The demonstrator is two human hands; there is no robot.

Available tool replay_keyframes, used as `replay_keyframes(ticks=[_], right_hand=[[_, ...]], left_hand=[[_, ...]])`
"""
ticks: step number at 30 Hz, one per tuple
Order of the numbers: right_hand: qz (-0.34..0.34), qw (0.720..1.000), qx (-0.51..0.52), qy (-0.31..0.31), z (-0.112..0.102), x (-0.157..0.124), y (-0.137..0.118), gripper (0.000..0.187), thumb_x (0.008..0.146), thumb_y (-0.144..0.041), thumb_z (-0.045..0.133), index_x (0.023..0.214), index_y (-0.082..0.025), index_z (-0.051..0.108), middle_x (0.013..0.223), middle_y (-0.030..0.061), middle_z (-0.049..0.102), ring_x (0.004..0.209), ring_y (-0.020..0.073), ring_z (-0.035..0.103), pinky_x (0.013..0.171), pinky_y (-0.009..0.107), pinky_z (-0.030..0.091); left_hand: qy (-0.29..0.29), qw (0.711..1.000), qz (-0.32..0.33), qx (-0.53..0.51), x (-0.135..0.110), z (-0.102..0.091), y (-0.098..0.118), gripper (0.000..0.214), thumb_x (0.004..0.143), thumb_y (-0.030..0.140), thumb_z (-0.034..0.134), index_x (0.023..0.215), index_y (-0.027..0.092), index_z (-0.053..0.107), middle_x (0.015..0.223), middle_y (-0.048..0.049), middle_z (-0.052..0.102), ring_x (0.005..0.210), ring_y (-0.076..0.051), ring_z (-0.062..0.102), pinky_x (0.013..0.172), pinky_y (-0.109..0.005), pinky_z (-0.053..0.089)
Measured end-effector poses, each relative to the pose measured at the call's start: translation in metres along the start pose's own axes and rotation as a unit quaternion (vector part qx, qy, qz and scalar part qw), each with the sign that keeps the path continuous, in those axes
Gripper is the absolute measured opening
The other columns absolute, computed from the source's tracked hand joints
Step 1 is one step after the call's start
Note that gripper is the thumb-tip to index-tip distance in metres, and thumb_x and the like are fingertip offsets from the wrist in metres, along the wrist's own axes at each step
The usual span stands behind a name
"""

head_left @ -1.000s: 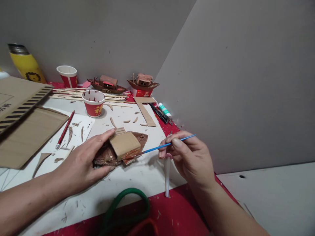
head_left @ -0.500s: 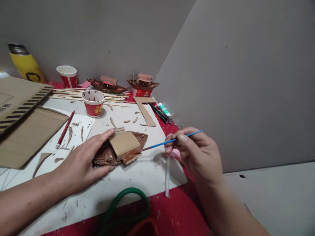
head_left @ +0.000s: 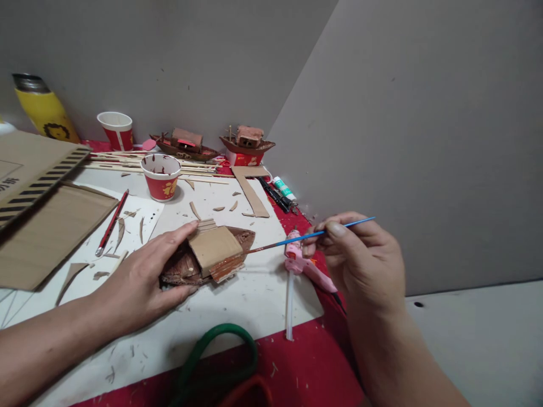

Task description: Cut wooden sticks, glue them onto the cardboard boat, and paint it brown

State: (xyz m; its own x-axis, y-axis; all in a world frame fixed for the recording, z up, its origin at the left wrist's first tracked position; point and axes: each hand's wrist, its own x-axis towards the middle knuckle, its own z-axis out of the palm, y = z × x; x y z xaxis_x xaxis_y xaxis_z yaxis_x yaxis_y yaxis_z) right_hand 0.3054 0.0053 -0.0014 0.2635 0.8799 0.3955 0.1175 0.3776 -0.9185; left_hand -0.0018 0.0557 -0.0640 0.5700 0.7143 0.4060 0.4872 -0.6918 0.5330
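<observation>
My left hand (head_left: 150, 268) is wrapped round the left end of a small model boat (head_left: 182, 265), thumb on the near side and fingers on the far side. The boat's hull is brown, and its cardboard cabin roof (head_left: 215, 247) is bare tan on top. Along the near edge of the roof, a flap (head_left: 227, 268) is coated in wet-looking brown paint. My right hand (head_left: 360, 260) pinches a thin blue paintbrush (head_left: 292, 239) by its handle. The brown-stained bristles are at the roof's right edge; whether they touch it I cannot tell.
A paper cup with brown paint stains (head_left: 161, 181) stands behind the boat. A pink glue gun (head_left: 303, 265) lies beside my right hand. Green-handled scissors (head_left: 220, 333) are in front. Cardboard sheets (head_left: 51, 232), a pencil (head_left: 112, 223) and scraps lie left; two finished-looking boats (head_left: 248, 141) stand behind.
My right hand has moved right with the paintbrush, drawing its tip from the painted flap up to the roof's right edge. More of the glue gun shows. The left hand and boat stay put.
</observation>
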Motion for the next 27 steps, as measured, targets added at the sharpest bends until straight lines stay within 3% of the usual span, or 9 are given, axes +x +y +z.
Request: replay_keyframes(ticks=[4,11,15,27], right_hand=[[0.010,1.000,-0.006,-0.011,0.001,-0.002,0.003,0.012,0.086,-0.035,0.075,0.083,-0.025,0.070,0.071,0.0000,0.072,0.054,0.0167,0.068,0.048,0.030,0.058],[-0.012,0.999,-0.034,0.010,-0.004,-0.001,0.003,0.013,0.085,-0.034,0.077,0.084,-0.023,0.070,0.073,0.0002,0.072,0.058,0.0174,0.070,0.052,0.030,0.060],[-0.018,1.000,0.002,0.011,-0.002,0.002,-0.004,0.013,0.083,-0.034,0.079,0.082,-0.023,0.072,0.068,-0.0001,0.070,0.055,0.0174,0.069,0.054,0.032,0.060],[0.113,0.988,0.080,-0.073,0.005,-0.001,-0.003,0.016,0.081,-0.037,0.079,0.083,-0.024,0.071,0.065,0.0001,0.073,0.055,0.0150,0.067,0.045,0.023,0.052]], left_hand=[[0.000,1.000,-0.012,0.000,0.000,0.001,0.003,0.077,0.086,0.039,0.063,0.155,0.030,0.029,0.150,-0.0055,0.053,0.129,-0.033,0.058,0.109,-0.047,0.049],[-0.012,1.000,-0.004,0.009,0.001,-0.002,0.000,0.080,0.086,0.039,0.068,0.155,0.029,0.028,0.149,-0.0121,0.054,0.130,-0.032,0.059,0.108,-0.045,0.049],[-0.009,0.999,-0.049,-0.005,0.003,-0.002,-0.002,0.086,0.082,0.042,0.071,0.155,0.031,0.028,0.148,-0.0113,0.056,0.128,-0.033,0.060,0.108,-0.047,0.048],[-0.009,0.996,-0.087,-0.033,0.008,-0.007,-0.001,0.086,0.080,0.044,0.071,0.154,0.032,0.029,0.145,-0.0104,0.059,0.123,-0.033,0.064,0.101,-0.046,0.054]])
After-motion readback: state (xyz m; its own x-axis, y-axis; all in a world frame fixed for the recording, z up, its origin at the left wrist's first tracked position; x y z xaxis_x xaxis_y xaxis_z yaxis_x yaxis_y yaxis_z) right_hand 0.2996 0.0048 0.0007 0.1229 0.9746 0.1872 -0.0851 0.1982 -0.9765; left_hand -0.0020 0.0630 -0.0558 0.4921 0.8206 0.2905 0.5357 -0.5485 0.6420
